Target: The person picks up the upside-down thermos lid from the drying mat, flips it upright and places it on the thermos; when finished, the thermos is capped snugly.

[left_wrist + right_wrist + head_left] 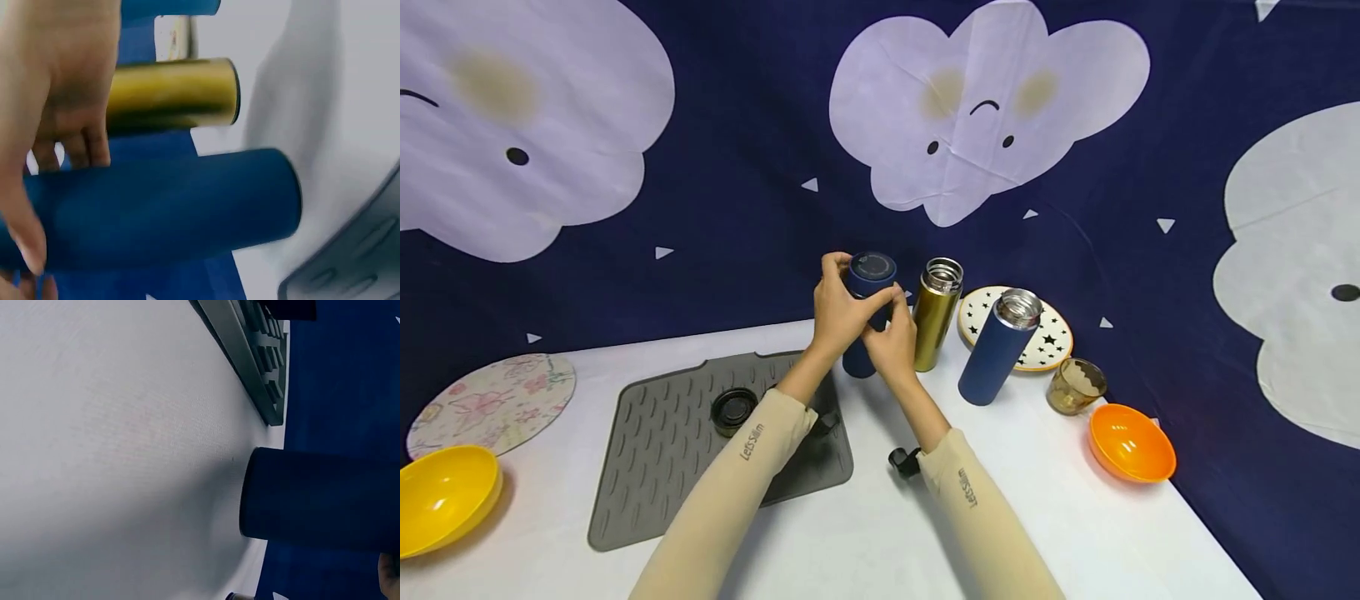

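— Hands first: what has each got?

— Left hand (838, 312) curls round the top of the capped navy flask (867, 312), fingers over the lid (872, 267). Right hand (891, 343) wraps the body lower down, probably steadying it so the top can be worked.

— Where does the flask stand?

— Upright at the back of the white table (880, 517), just off the far right corner of the grey ribbed mat (662, 450), its base on the tabletop in the right wrist view.

— Neighbours?

— Gold flask (936, 315) just beside it, open-mouthed; another navy flask (1000, 346) further right, also uncapped. A loose black lid (733, 410) lies on the mat, likely belonging to one of them.

— Anything else?

— Star plate (1052, 342), amber glass (1076, 385), orange bowl (1131, 442).
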`<state>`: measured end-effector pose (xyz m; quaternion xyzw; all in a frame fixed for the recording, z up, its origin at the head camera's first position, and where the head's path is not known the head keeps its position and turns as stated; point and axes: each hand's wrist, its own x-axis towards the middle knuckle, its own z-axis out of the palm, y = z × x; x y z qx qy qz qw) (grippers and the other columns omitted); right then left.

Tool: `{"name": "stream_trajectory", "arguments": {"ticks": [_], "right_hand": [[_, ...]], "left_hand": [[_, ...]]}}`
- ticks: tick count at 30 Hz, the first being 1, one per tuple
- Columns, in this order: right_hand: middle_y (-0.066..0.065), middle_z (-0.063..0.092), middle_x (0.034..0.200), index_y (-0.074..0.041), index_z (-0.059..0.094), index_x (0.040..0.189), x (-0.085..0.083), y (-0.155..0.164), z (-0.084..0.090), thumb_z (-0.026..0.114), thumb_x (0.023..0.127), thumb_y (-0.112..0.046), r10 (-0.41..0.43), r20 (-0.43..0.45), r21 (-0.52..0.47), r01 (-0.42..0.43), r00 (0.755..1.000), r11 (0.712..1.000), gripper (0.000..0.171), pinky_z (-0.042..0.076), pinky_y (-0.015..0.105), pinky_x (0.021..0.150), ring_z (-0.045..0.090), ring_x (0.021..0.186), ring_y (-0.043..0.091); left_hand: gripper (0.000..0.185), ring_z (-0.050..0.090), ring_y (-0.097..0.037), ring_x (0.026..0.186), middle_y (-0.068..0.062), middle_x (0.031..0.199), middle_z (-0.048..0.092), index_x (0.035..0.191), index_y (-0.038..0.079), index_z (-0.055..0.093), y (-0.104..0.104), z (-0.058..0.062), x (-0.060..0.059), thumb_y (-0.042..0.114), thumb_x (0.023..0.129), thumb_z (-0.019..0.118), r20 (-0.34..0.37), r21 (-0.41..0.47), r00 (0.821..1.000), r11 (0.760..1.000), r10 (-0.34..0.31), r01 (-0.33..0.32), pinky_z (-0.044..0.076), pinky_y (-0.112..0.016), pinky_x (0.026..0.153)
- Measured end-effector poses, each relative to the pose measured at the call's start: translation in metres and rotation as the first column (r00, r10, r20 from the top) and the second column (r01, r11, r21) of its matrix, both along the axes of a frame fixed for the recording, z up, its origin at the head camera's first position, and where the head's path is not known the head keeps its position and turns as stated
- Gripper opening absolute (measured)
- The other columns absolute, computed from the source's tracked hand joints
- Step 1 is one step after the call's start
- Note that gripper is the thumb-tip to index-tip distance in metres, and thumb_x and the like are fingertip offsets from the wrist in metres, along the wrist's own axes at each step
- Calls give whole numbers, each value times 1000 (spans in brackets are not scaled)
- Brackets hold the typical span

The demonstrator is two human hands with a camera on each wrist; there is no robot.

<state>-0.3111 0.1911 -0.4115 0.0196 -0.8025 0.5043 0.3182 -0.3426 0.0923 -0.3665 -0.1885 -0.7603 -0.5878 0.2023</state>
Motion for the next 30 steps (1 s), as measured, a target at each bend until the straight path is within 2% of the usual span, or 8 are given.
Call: {"name": "stream_trajectory", "arguments": {"ticks": [3,8,13,16,19,23,27,30], "right_hand": [[26,52,141,4,41,145,-1,0,2,80,81,-18,10,30,-3,-10,999,1000,78,48,52,102,58,123,39],[19,61,132,-2,45,144,-2,-1,2,85,78,-25,12,17,-25,-12,1000,1000,80,49,46,101,63,115,31],[13,64,125,-8,47,142,-2,-2,1,84,79,-26,40,12,-39,-40,999,998,75,51,43,98,65,109,26],[14,64,125,-7,47,142,-2,-2,0,84,79,-24,40,1,-33,-40,999,999,75,51,44,98,65,109,27],[16,64,125,-6,48,141,-1,-1,0,81,80,-16,29,-10,-13,-30,1000,999,70,51,46,98,64,113,30],[19,66,120,-3,52,134,-1,-1,0,74,77,-3,17,-18,-6,-17,1000,1000,61,52,50,96,65,112,34],[21,68,114,1,53,130,-1,-1,-1,71,78,-1,-1,-19,7,1,1000,1000,55,52,51,95,66,109,36],[21,66,117,1,53,130,-2,-1,-1,71,80,-3,-7,-18,22,7,1000,1000,54,52,49,96,65,111,36]], "left_hand": [[68,59,-30,109,-15,120,63,127,4,50,-13,2,-6,23,74,89,27,15,993,993,-118,118,46,-45,98],[62,52,-29,114,-14,130,48,133,5,60,-30,7,-16,17,78,86,111,29,954,960,-280,278,41,-48,109],[62,55,-33,121,-19,130,60,138,1,54,-42,11,-16,8,83,80,156,89,912,925,-380,370,40,-46,111],[65,55,-31,127,-19,134,61,140,2,47,-43,8,-13,7,84,78,155,99,908,920,-390,378,41,-45,111],[72,54,-30,126,-16,137,57,142,4,44,-31,4,-5,15,81,82,123,37,943,950,-311,309,41,-46,108],[85,52,-28,119,-13,135,50,141,7,45,-5,-1,5,32,73,89,57,-25,994,995,-97,98,43,-46,102],[83,51,-30,115,-15,128,46,135,6,50,14,-1,9,38,70,90,38,28,996,996,78,-79,44,-45,100],[82,54,-30,114,-15,126,50,133,4,50,17,-1,8,35,69,91,18,75,992,989,124,-126,45,-44,99]]}}
